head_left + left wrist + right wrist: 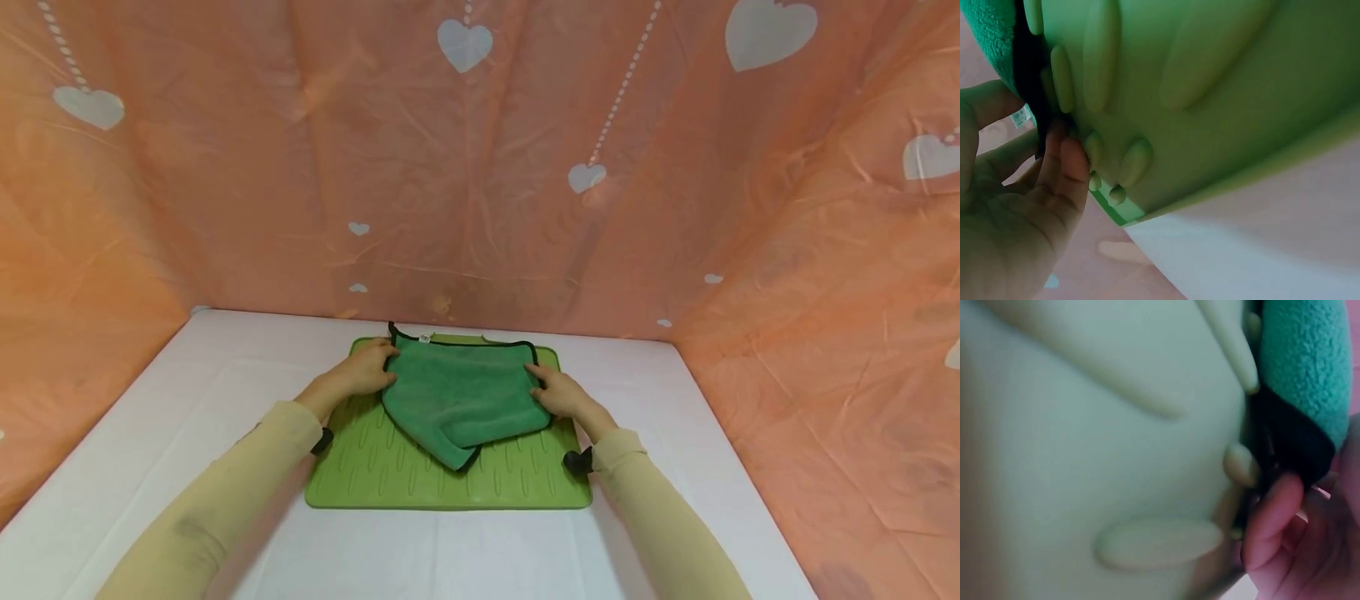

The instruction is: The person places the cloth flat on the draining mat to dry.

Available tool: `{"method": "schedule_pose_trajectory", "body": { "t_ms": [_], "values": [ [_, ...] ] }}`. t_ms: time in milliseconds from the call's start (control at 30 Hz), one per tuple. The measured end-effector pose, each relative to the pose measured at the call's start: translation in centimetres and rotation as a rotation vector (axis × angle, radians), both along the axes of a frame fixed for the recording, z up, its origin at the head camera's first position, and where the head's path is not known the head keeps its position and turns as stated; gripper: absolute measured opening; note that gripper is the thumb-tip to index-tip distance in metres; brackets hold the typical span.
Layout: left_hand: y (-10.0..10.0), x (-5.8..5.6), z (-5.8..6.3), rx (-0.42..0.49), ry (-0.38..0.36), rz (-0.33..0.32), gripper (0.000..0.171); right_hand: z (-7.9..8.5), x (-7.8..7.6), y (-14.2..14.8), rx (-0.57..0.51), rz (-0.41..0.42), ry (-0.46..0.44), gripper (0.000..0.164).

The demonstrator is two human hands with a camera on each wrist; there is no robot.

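Observation:
A green fleecy cloth [461, 387] with a black bound edge lies folded over a light green ribbed mat [446, 492]. Its lower edge comes down to a corner left of centre, and a small white tag [1020, 115] shows by the binding. My left hand [366, 371] pinches the cloth's left edge near the top, fingertips at the black binding. At the right edge my right hand [561, 393] grips the cloth between thumb and fingers. In the right wrist view, fingers [1275, 515] curl under the black edge, close over the mat's ridges.
The mat lies on a white-covered table [360, 550]. Orange sheeting [480, 208] with pale hearts rises behind the table and along both sides. Dark wrist straps [577, 462] sit at the sleeve ends, over the mat's side edges in the head view.

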State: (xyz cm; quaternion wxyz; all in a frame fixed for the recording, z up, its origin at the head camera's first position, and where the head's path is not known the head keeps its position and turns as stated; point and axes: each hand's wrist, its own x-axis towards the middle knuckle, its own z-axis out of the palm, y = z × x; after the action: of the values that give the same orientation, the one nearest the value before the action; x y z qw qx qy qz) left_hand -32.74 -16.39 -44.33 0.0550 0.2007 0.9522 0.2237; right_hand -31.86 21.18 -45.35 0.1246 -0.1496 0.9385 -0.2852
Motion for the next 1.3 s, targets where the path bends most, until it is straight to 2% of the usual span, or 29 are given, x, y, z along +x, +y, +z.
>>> {"method": "schedule_pose_trajectory", "body": {
  "t_ms": [200, 333, 533, 733, 867, 1000, 1167, 1300],
  "values": [
    [0.1, 0.9, -0.2, 0.011, 0.002, 0.009, 0.054, -0.7, 0.6, -0.1, 0.006, -0.002, 0.105, 0.055],
    [0.1, 1.8, -0.2, 0.038, 0.025, 0.019, 0.055, -0.6, 1.5, 0.1, -0.022, -0.016, 0.143, 0.055],
    [0.0, 3.6, -0.1, 0.054, 0.135, -0.014, 0.05, 0.4, 3.4, 0.4, -0.006, -0.073, 0.201, 0.055],
    [0.4, 6.1, 0.0, 0.105, 0.27, -0.088, 0.039, 0.7, 5.6, 0.4, -0.009, -0.1, 0.358, 0.04],
    [0.9, 7.7, 0.2, 0.138, 0.327, -0.162, 0.031, 0.8, 7.1, 0.1, -0.042, -0.025, 0.471, 0.028],
    [1.5, 8.9, 0.1, 0.147, 0.324, -0.262, 0.024, 0.6, 8.4, -0.5, -0.052, 0.098, 0.538, 0.02],
    [2.0, 9.7, -0.2, 0.087, 0.296, -0.395, 0.021, 0.1, 9.3, -1.6, 0.002, 0.212, 0.538, 0.016],
    [2.3, 9.6, -0.7, -0.003, 0.305, -0.445, 0.02, -0.2, 9.4, -2.4, 0.073, 0.282, 0.521, 0.017]
  ]
}}
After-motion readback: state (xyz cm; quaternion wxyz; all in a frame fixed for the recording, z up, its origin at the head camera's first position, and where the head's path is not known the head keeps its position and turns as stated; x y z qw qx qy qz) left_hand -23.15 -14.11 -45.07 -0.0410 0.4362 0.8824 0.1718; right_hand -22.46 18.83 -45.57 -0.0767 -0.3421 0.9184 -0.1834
